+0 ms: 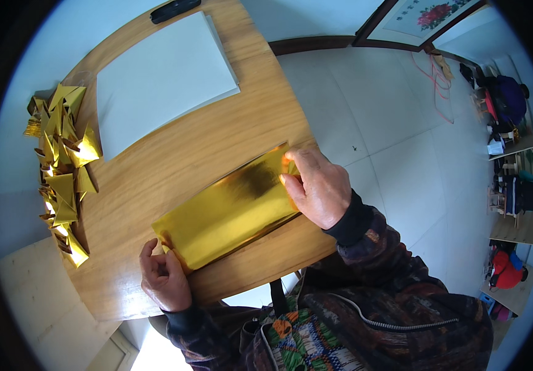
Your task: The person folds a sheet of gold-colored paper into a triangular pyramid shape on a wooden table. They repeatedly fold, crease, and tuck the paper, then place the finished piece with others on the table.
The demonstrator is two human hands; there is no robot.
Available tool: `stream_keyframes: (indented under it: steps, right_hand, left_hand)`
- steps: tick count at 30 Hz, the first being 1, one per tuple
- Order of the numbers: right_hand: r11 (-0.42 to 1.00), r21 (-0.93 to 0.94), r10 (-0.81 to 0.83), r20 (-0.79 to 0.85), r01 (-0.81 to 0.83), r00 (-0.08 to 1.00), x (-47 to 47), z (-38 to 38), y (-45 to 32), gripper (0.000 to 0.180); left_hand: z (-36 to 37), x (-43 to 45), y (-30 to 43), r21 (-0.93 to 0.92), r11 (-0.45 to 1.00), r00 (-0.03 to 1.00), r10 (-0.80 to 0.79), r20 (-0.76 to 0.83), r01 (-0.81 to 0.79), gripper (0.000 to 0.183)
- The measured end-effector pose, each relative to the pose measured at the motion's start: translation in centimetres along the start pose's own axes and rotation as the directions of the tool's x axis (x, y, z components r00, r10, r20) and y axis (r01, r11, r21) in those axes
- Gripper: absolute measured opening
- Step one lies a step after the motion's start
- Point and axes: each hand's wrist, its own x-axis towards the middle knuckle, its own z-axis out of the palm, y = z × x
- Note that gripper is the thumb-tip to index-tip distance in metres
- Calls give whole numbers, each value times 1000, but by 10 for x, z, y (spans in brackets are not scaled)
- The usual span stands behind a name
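A long folded sheet of shiny gold foil paper (229, 208) lies slantwise near the front edge of the wooden table (155, 181). At its lower left end is my left hand (166, 276), fingers curled, the thumb and a finger at the corner; whether they pinch it is hard to tell. My right hand (317, 185) grips the other end between thumb and forefinger. Folded gold paper shapes (64, 195) are heaped along the table's left edge. A stack of white paper sheets (164, 79) lies farther back on the table.
A black object (173, 10) sits at the table's back edge. On the tiled floor to the right lies a pink cord (437, 83), near a framed flower picture (426, 21). Shelves at far right hold bags and clothes, among them a red item (505, 271).
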Motion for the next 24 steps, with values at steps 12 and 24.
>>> stream_keyframes:
  steps: [12,24]
  right_hand:
    - [997,-81,-13,50,17,999,1,-5,-8,34]
    - [907,-360,-184,123,217,975,-1,-11,2,52]
  left_hand:
    - [2,-1,6,-17,999,999,-36,-8,36,31]
    - [6,3,-8,72,996,998,61,-29,-58,30]
